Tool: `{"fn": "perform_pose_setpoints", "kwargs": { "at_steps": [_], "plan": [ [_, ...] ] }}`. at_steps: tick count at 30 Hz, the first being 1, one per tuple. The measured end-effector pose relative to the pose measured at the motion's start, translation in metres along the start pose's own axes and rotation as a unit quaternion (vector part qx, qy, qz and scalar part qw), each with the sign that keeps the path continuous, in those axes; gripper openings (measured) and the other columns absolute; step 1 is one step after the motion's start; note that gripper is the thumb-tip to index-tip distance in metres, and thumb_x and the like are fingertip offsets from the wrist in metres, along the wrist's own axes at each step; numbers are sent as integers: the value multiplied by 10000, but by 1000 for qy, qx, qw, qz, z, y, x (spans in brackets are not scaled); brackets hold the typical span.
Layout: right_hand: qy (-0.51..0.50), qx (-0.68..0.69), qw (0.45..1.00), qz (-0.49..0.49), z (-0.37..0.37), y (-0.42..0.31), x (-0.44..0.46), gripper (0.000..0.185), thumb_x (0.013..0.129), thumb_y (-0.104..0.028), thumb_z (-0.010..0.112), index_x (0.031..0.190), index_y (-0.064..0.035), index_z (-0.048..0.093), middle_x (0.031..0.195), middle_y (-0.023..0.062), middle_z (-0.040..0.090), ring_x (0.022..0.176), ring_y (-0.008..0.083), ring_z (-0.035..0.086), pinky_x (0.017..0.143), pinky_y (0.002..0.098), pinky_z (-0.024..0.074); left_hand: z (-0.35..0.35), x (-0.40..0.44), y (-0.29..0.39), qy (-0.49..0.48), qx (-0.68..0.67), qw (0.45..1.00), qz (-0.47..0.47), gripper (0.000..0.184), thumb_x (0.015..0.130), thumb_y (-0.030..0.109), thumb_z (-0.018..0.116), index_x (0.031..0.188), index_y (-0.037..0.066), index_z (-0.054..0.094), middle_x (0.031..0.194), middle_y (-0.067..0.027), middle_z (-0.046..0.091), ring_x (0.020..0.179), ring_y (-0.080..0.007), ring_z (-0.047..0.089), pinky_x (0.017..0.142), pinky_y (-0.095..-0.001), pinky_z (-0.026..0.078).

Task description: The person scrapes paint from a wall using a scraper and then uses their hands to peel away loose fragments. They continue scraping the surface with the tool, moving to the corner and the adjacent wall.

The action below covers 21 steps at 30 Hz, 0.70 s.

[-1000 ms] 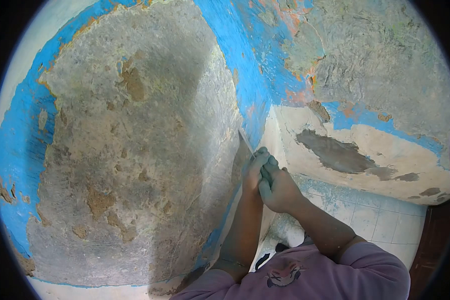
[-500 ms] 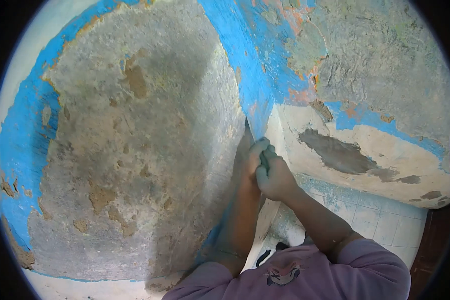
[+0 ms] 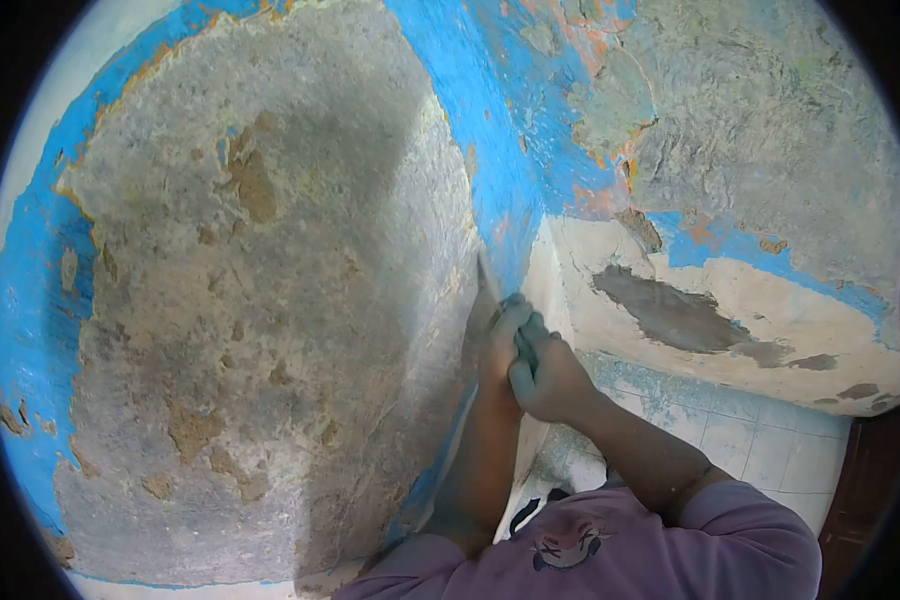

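Both my hands are closed together on a scraper (image 3: 487, 276), whose thin blade points up and left against the wall. My left hand (image 3: 507, 328) is nearer the blade. Just below it and to the right, my right hand (image 3: 552, 380) wraps round the handle end, which is mostly hidden by the fingers. The blade tip lies by the edge between the bare grey plaster (image 3: 270, 300) and a strip of blue paint (image 3: 505, 190) at the wall's corner.
On the right, a cream-painted band (image 3: 770, 305) has dark bare patches. Grey plaster (image 3: 750, 130) with blue remnants lies above it. White tiles (image 3: 745, 445) show below, and a dark brown door-like panel (image 3: 875, 490) stands at the right edge.
Both hands and the scraper have drawn slightly down and to the left along the wall corner. The view has shifted a little. The grip stays the same.
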State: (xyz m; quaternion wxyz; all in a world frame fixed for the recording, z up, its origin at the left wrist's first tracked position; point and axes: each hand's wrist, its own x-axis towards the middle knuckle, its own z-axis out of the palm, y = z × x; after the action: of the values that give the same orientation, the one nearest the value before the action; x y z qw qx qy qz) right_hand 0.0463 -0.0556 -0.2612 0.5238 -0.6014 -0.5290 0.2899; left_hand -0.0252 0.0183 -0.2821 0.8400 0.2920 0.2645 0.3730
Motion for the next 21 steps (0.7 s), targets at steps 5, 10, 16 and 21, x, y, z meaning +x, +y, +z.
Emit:
{"fn": "perform_pose_setpoints", "kwargs": {
  "at_steps": [5,10,16,21],
  "plan": [
    [-20,27,999,10,-9,-5,-3,234,763,-112,476,920,55,523,742,269,572,742,465,558,696,493,451,15,-7,0,38,17,999,11,130,865,145,551,980,95,517,737,-7,528,659,-124,531,627,-304,482],
    [6,38,999,-8,1,17,13,232,755,-58,473,951,60,507,733,265,540,664,406,548,622,431,434,20,1,6,43,23,999,10,119,865,145,546,971,101,514,743,-9,522,658,-128,527,640,-320,482],
    [-27,-28,999,-37,-12,11,-5,237,768,-110,481,939,50,517,737,252,574,661,426,547,711,496,436,16,-1,-4,48,-22,998,29,155,843,101,568,987,69,521,795,-38,538,708,-143,552,625,-273,483],
    [-56,37,998,-5,-25,6,4,302,759,-58,466,1031,70,496,806,275,560,746,405,567,692,422,445,21,3,-8,71,0,997,24,94,878,138,535,965,128,501,771,-13,553,697,-136,548,681,-343,497]
  ]
}}
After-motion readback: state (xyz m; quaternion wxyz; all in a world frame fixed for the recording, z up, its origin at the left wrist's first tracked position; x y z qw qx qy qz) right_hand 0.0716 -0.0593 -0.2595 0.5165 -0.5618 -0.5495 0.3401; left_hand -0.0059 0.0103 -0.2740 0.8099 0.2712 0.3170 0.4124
